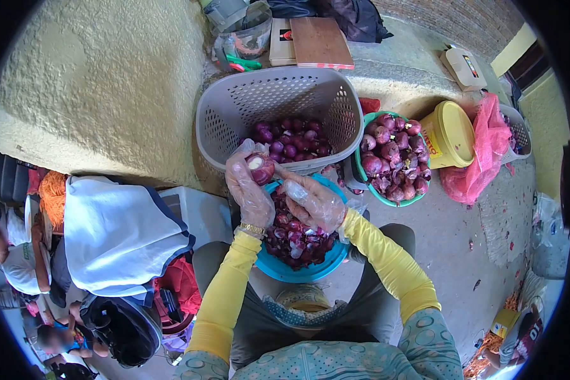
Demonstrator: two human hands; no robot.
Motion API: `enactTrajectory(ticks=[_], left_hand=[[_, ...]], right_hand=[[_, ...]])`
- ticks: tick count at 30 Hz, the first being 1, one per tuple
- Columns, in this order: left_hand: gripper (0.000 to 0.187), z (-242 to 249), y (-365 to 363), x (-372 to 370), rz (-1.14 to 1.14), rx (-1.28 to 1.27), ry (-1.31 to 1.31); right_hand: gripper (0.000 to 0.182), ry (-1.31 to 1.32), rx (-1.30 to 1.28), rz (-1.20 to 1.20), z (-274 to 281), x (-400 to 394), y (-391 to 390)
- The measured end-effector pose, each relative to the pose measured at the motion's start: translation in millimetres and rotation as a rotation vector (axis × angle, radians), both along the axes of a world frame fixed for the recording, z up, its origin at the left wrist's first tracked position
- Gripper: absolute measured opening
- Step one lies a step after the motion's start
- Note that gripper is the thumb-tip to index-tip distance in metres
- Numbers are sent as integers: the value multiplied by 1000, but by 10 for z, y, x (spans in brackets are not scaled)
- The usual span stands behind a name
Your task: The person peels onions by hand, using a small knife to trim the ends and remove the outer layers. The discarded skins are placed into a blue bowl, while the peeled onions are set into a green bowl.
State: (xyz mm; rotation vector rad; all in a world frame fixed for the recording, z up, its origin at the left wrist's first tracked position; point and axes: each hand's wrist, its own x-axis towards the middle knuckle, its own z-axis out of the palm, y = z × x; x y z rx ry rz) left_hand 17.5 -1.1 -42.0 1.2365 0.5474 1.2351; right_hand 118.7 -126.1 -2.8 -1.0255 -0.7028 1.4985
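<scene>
My left hand (247, 183), in a clear plastic glove, grips a red onion (260, 169) whose pale cut end faces up. My gloved right hand (313, 201) is close beside it, fingers curled and the index finger pointing toward the onion. Whatever the right hand may hold is hidden by its fingers. Beneath both hands is a blue basin (310, 274) with dark red onion skins (297, 240) inside. Just beyond stands a grey perforated basket (215, 130) holding peeled red onions (291, 140).
Right of the basket, a green basin (363, 166) holds unpeeled onions. Past it stand a yellow bucket (453, 136) and a pink mesh bag (487, 142). A rough wall (107, 82) rises at left, above a draped white cloth (117, 228). Other people sit at the far left and lower right.
</scene>
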Motion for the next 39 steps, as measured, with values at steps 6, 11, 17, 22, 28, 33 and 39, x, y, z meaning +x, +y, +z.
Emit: enactTrajectory(ticks=[6,11,17,22,28,33,39], left_hand=[[57,-12,0,6,36,174,50],[52,-30,-9,-5,37,165,41],[50,68,-69,-16,41,149,47],[52,54,-64,-7,65,149,43],[61,57,-111,-27,114,21,112],[68,41,-130,-25,91,-198,11],[71,9,-106,-60,-27,-422,-111]], right_hand=[[67,13,-30,-32,-2,-13,14],[67,2,-36,-43,12,-16,10],[68,-13,-23,-38,32,-24,16],[68,-32,-18,-49,68,-54,16],[66,4,18,-52,-58,-78,51],[66,18,8,-51,-81,-102,62],[65,51,73,-45,-200,-106,76]])
